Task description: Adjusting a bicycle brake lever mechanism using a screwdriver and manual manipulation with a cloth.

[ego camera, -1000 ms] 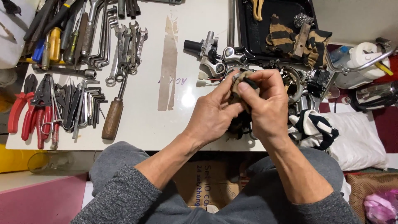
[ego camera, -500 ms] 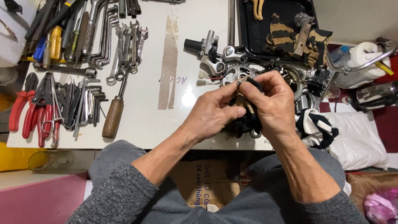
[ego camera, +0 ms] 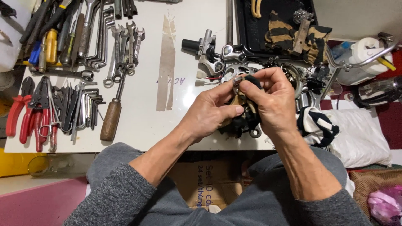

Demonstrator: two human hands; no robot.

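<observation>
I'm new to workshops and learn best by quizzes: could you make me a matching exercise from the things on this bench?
Things:
1. pliers
2. wooden-handled tool
3. striped rag
4. small metal part

Places:
A. in the black tray, far right
B. pinched between the left hand and right hand
C. bench's left edge, red handles
D. near edge, below the wrenches

Pairs: 1-C, 2-D, 3-A, 4-B

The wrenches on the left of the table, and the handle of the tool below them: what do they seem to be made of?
The wrenches look like bare steel with a dull grey shine and bright glints along the edges. The handle seems to be wood, brown, rounded and matte, darkened in places; the pictures cannot confirm either material.
</observation>
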